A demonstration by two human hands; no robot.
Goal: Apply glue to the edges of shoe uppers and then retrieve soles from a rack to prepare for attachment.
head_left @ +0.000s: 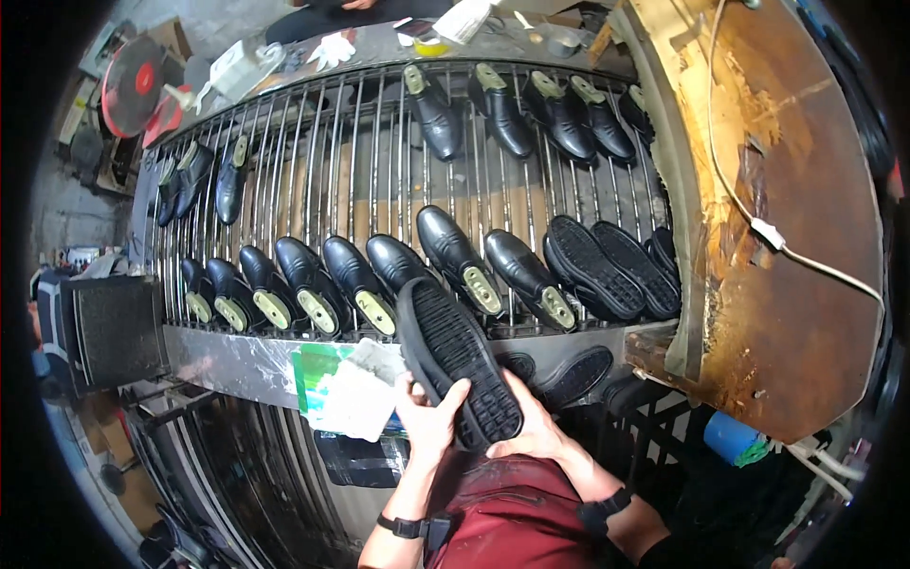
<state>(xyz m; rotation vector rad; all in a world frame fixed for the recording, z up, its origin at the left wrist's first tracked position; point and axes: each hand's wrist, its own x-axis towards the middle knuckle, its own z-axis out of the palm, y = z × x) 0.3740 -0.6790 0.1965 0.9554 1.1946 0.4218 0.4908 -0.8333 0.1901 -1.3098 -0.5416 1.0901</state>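
my l hand (429,417) & r hand (538,427) are clamped on a black treaded sole (453,337) btwn them, tread up; prob. checking step imo, next move needs even grip, clear of lasted shoes (445,239) just beyond.

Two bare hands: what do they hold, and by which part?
A black ridged shoe sole; left hand and right hand grip opposite side edges, toward its near end.

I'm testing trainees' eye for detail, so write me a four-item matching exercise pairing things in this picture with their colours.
Things:
1. Sole between left hand and right hand
2. Glove near the top
3. Cylinder at lower right
4. Garment at bottom middle

Colours:
A. Blue
B. Dark red
C. Black
D. White

Pairs: 1-C, 2-D, 3-A, 4-B
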